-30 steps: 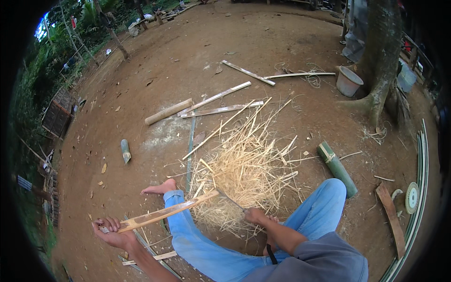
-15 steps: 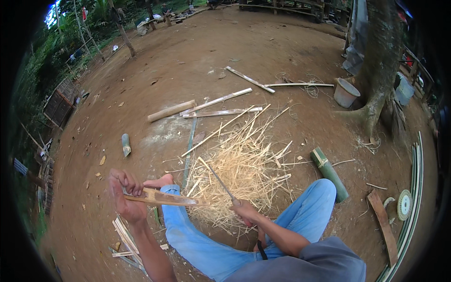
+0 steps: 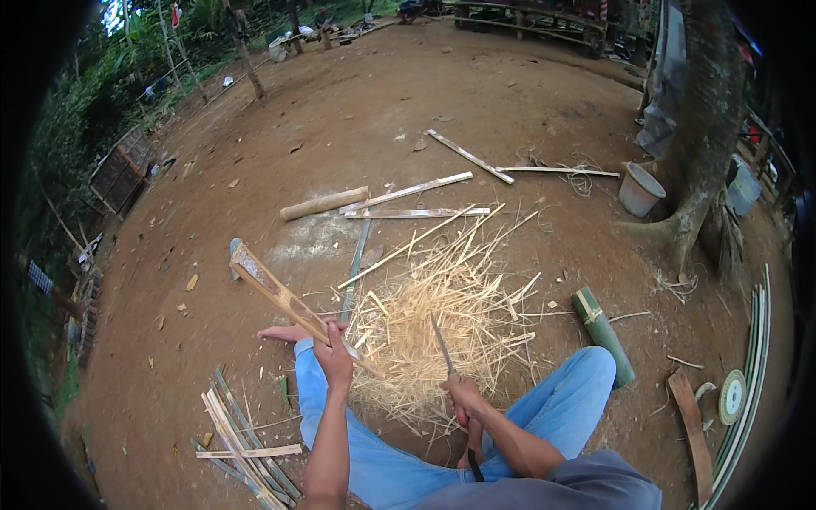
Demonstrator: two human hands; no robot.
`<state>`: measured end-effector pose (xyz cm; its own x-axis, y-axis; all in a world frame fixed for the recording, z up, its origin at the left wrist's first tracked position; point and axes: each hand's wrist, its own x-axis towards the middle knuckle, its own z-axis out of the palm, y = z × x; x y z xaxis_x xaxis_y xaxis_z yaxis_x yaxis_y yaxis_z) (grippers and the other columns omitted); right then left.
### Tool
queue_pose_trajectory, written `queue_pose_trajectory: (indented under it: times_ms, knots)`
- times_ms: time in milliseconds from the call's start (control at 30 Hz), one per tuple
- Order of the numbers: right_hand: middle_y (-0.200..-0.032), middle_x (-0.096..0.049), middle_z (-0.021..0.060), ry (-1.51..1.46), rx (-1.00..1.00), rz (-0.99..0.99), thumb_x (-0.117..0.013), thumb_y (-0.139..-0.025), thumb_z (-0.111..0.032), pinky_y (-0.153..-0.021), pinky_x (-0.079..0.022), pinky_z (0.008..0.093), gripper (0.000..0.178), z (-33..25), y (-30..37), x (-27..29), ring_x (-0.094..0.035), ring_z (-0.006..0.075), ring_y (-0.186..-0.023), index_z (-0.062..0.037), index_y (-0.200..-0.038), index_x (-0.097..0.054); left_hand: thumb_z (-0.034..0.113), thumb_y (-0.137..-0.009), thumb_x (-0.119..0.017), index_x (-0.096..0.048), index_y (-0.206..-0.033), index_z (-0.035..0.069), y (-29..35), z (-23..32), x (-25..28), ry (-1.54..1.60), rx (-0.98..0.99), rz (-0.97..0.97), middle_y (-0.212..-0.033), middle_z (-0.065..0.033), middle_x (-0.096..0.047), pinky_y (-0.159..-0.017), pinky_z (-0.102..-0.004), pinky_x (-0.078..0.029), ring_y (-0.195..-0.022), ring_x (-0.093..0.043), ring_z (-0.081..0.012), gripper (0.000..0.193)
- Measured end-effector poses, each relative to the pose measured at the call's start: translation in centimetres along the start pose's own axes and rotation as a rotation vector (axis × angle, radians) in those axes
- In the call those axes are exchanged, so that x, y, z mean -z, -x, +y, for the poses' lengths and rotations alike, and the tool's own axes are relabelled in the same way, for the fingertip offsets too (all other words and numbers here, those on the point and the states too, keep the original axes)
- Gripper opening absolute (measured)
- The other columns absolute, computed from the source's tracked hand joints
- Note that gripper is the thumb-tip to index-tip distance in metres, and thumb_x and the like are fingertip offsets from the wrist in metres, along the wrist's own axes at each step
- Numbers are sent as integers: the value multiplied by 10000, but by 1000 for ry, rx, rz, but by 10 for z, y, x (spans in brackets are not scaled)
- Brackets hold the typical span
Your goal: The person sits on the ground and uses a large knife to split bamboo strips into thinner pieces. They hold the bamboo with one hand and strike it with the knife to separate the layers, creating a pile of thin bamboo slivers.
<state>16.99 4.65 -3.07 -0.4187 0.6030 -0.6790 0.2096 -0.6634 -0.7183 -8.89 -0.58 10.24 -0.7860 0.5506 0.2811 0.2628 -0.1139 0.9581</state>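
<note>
My left hand (image 3: 334,357) is closed around a split bamboo piece (image 3: 276,289), gripping it toward its lower end. The piece slants up to the left, its hollow inner face partly showing. In my right hand (image 3: 463,395) is a long-bladed knife (image 3: 443,342), its blade pointing up and forward over the shavings. Blade and bamboo are apart. A heap of pale bamboo shavings (image 3: 450,319) lies on the ground between my legs. Close to my left forearm is a bundle of thin bamboo strips (image 3: 242,442).
Beyond the heap lie a bamboo pole section (image 3: 325,204) and split lengths (image 3: 416,213). A green bamboo section (image 3: 603,336) rests beside my right knee. At the right are a brown board (image 3: 690,433), a round disc (image 3: 732,397) and long strips (image 3: 748,382). A bucket (image 3: 640,189) stands by a tree (image 3: 701,127).
The left hand has moved right and swung the bamboo from nearly level to slanting up to the left. The knife blade has turned more upright. The view has shifted slightly.
</note>
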Motion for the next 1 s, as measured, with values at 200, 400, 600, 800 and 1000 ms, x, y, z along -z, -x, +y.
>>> queue_pose_trajectory:
  times_ms: [200, 400, 600, 800, 1000]
  knots:
    - [-593, -518, 50, -6, -33, 7, -649, -855, -162, -431, -413, 305, 210, -11, -74, -37, -493, 145, -473, -32, -745, -526, 231, -997, -521, -578, -1064, -34, -37, -175, -11, -126, 126, 36, -863, -118, -666, -785, -357, -492, -853, -636, -199, 279]
    - [-568, -511, 58, 132, -41, 30, -642, -859, -142, -430, -406, 316, 221, -50, -150, -99, -492, 153, -464, -27, -709, -528, 243, -991, -524, -583, -1038, -38, -119, -255, -12, -306, 348, -24, -804, -123, -653, -702, -348, -495, -756, -647, -216, 291]
    - [-557, -510, 36, 61, -23, 42, -649, -852, -145, -421, -411, 301, 236, -65, -214, -145, -482, 135, -449, -57, -679, -514, 258, -995, -517, -559, -981, -25, -248, -283, -1, -339, 151, -52, -732, -120, -588, -595, -372, -449, -618, -576, -197, 286]
    - [-593, -536, 29, 76, 10, 87, -674, -843, -180, -445, -430, 286, 220, -76, -159, -120, -499, 127, -469, -57, -719, -539, 334, -1020, -475, -502, -1016, 23, -267, -112, 4, 4, 356, -355, -726, -38, -547, -459, -295, -420, -497, -494, -125, 313]
    - [-617, -544, 19, 8, 74, 67, -688, -841, -184, -459, -444, 274, 204, -51, 23, -60, -512, 120, -490, -59, -770, -544, 378, -1046, -376, -464, -1042, 65, -87, 61, 53, 191, 558, -514, -724, -34, -509, -416, -256, -393, -492, -480, -112, 325]
